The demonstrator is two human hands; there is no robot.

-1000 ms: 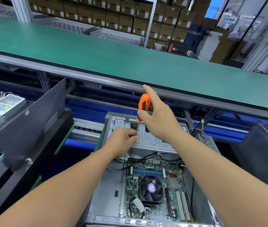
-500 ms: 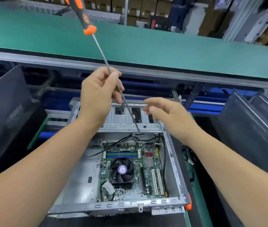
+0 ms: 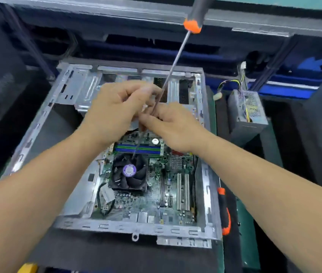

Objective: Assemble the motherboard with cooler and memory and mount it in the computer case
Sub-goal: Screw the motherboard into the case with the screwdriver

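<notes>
An open metal computer case (image 3: 136,230) lies flat in front of me with the green motherboard (image 3: 156,201) inside it. On the board sit a black cooler fan (image 3: 129,172) with a purple hub and blue-green memory slots (image 3: 138,149). A long screwdriver (image 3: 174,64) with an orange-collared handle slants from the top of the view down through both hands, its tip over the fan. My left hand (image 3: 114,109) curls round the shaft above the drive bay. My right hand (image 3: 174,127) meets it from the right, fingertips pinching the shaft. The picture is blurred.
A second orange-and-black screwdriver (image 3: 224,211) lies on the dark mat right of the case. A grey power supply (image 3: 248,113) with loose wires stands at the back right. Dark case panels lean at both sides. A conveyor frame (image 3: 116,10) runs along the top.
My view has tipped down towards the case. The screwdriver now slants the other way, handle at upper right. My right hand has come in from open and joined the left on the shaft.
</notes>
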